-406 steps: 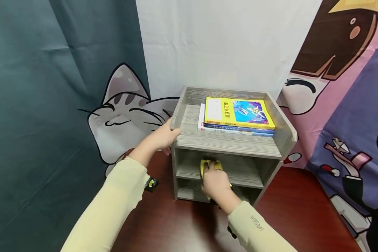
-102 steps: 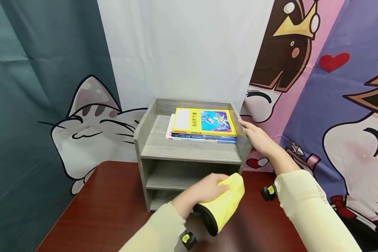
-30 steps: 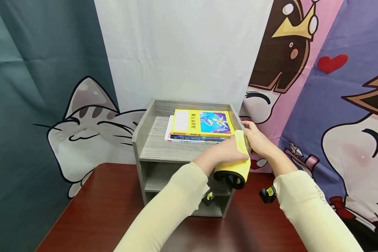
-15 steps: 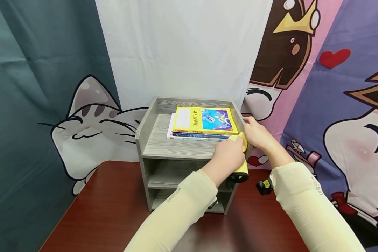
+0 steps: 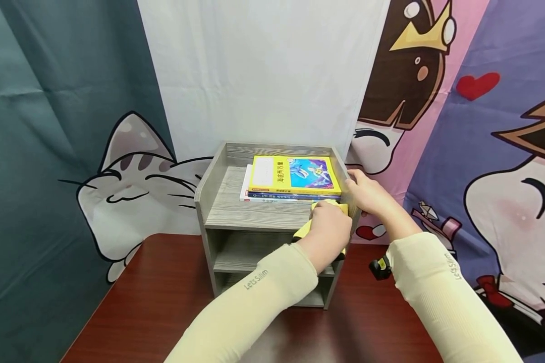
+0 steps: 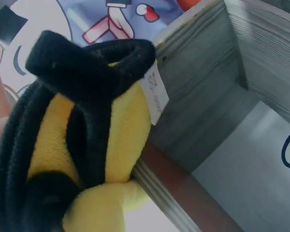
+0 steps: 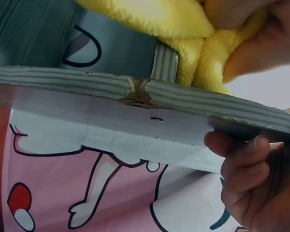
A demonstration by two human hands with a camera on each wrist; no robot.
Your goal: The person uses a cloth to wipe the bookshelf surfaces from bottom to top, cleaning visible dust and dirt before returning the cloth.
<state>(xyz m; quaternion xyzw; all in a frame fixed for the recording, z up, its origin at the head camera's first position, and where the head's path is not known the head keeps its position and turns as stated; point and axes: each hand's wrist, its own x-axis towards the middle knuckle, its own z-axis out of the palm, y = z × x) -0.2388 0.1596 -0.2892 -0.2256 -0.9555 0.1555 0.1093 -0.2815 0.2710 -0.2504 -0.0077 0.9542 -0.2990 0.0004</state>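
My left hand (image 5: 330,229) grips a yellow cloth with black edging (image 5: 303,232) at the right front corner of a grey wood-grain shelf unit (image 5: 236,217). In the left wrist view the bunched cloth (image 6: 128,130) lies against a board edge, its white label showing. My right hand (image 5: 368,194) holds the top of the unit's right side panel. The right wrist view shows that hand's curled fingers (image 7: 246,169) under the panel edge (image 7: 183,94), with the yellow cloth (image 7: 150,17) just beyond. The left fingertips are hidden in the head view.
Several stacked books, a yellow one (image 5: 295,174) uppermost, lie on the top shelf. Beneath it are two open compartments (image 5: 240,249). The unit stands on a dark red table (image 5: 163,302) before printed curtains (image 5: 263,75).
The cloth passed from right hand to left, and the right hand took the right panel. Over the last second the left hand slid the cloth around the panel's front edge and slightly left.
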